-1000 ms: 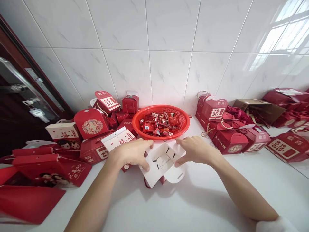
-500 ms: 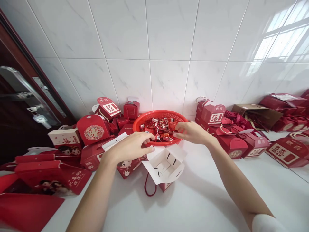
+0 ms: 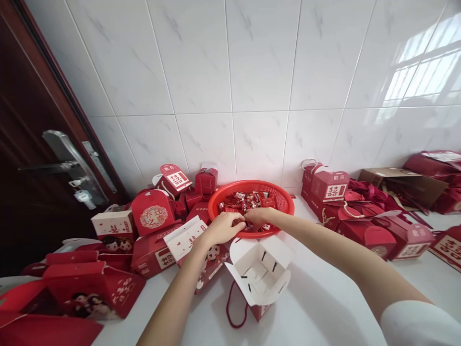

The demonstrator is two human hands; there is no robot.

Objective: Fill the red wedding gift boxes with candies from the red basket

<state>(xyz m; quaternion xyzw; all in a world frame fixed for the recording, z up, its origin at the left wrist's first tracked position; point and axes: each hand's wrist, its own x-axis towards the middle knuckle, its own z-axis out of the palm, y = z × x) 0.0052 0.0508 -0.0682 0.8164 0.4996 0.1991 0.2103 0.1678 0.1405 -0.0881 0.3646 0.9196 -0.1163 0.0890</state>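
A red plastic basket (image 3: 252,186) holds many small wrapped candies (image 3: 248,199). My right hand (image 3: 260,217) reaches down into the candies, its fingertips hidden among them. At the basket's front left edge is my left hand (image 3: 225,228), its fingers curled towards the candies; whether something is between them is too small to tell. In front of the basket stands an open box (image 3: 260,274), white inside, red outside, with its flaps spread and a dark red cord handle (image 3: 236,315) at its left.
Red gift boxes (image 3: 153,216) crowd the left side, several near my left forearm. More red boxes (image 3: 334,190) and an open brown carton (image 3: 406,185) stand at the right. Behind rises a tiled wall (image 3: 259,62); a dark door (image 3: 32,144) is at far left.
My right hand has moved left and down into the candies. My left hand has closed in on the basket's front edge. The whole view has shifted, with things now lower and further right.
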